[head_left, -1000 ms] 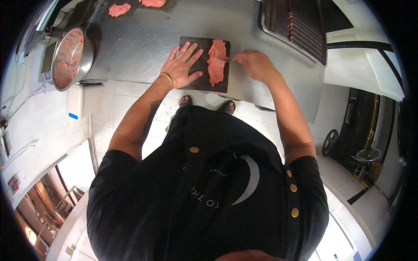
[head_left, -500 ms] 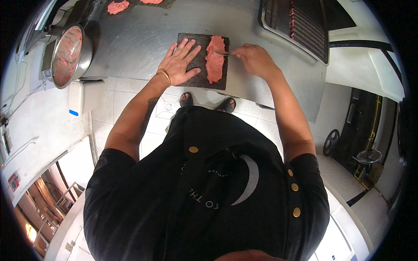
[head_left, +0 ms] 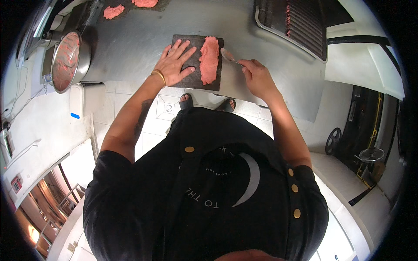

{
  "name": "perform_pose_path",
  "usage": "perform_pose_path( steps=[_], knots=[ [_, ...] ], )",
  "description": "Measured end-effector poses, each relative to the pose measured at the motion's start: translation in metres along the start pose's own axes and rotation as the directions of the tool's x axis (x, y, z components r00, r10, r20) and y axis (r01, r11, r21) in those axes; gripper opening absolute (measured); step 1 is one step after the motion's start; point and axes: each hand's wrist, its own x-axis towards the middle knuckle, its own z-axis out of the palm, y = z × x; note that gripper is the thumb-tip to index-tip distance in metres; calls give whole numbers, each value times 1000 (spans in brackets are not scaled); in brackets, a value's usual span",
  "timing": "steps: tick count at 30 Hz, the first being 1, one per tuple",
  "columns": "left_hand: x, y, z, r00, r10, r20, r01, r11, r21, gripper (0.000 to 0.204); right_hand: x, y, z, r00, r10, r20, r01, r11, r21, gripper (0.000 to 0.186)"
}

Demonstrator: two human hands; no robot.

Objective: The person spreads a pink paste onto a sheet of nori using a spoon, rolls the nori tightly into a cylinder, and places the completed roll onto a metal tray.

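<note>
A dark, square sheet that looks like nori (head_left: 190, 79) lies on the steel table close to its near edge. Along its right part runs a thick strip of pink minced paste (head_left: 209, 63). Flat on the sheet's left part rests my left hand (head_left: 176, 63), fingers spread, left of the paste. My right hand (head_left: 258, 78) grips a metal spoon (head_left: 227, 55) by its handle. The spoon's bowl, smeared with pink, is held just past the sheet's right edge, apart from the paste.
A steel bowl (head_left: 83, 61) with pink residue inside stands at the left. More dark sheets with pink lumps (head_left: 114, 12) lie at the far left. On the far right, a metal tray (head_left: 291, 38) holds several dark rolls in a row. The steel table (head_left: 130, 39) ends just before my body.
The spoon has come off the paste to the right, in my right hand. The strip now looks longer and more even. My left hand stays flat on the sheet, shifted slightly left with it.
</note>
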Motion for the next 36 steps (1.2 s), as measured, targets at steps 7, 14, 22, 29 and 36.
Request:
perform_pose_path(
  steps=[7,14,22,29,36],
  knots=[
    [49,-21,-42,922,-76,-380,117,989,88,64,4,18,-21,999,33,-4,-33,991,-130,22],
    [-68,83,33,950,31,-312,-104,970,-218,73,23,34,-11,974,-156,165,202,927,-315,29],
    [-73,103,38,991,-103,-82,85,976,-200,101,52,0,35,908,-274,317,359,898,-253,32],
    [-78,99,35,991,-117,-59,107,982,-156,103,54,4,36,932,-259,252,328,900,-288,30],
    [-71,92,39,985,-45,-168,33,997,-72,104,50,57,-7,994,-98,57,113,888,-447,32]
  ],
)
